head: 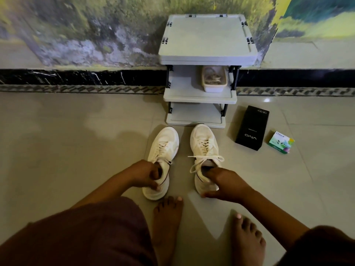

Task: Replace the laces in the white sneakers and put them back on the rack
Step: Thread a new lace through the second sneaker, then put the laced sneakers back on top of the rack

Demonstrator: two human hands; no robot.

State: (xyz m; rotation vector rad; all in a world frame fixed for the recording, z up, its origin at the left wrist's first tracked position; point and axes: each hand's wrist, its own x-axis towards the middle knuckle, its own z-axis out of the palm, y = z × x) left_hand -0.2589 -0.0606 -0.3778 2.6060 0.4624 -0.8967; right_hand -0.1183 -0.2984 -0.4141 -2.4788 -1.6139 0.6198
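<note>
Two white sneakers stand side by side on the tiled floor, toes toward the rack. My left hand (147,174) grips the heel collar of the left sneaker (163,148), fingers curled into its opening. My right hand (222,184) holds the heel of the right sneaker (203,143), fingers inside the opening and thumb along the outside. Both sneakers are laced; the right one's white lace (203,160) is tied in a loose bow. The grey shoe rack (199,96) stands against the wall just beyond the toes, its lowest shelf bare.
A small beige tray (214,87) holding laces sits on the rack's middle shelf. A black phone box (252,128) and a small green box (281,142) lie on the floor right of the rack. My bare feet (167,217) rest just behind the sneakers.
</note>
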